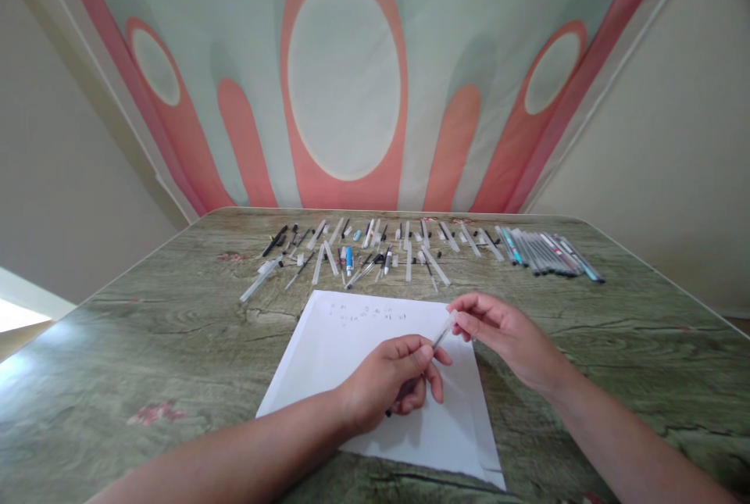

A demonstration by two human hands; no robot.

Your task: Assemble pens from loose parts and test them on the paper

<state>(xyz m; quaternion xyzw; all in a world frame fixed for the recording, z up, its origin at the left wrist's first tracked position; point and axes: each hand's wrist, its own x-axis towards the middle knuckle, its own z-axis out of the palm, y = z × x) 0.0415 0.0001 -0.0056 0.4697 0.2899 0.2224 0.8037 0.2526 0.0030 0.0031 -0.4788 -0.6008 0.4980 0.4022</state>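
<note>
Above the white paper (316, 363), my left hand (395, 375) is closed around a slim pen (441, 335), which slants up and to the right. At the pen's upper end, my right hand (498, 328) pinches a pale, translucent part that looks like its cap. Whether that part is on the pen or just off it, I cannot tell. A dark tip pokes out below my left hand. Small dark handwritten marks (375, 312) cover the upper part of the paper.
Pen parts lie in two rows beyond the paper, among them clear barrels (434, 266), dark refills and a blue-and-white piece (349, 260). A row of whole pens (544, 254) lies at the right on the wood-patterned table (193, 348). A patterned curtain (343, 191) hangs behind.
</note>
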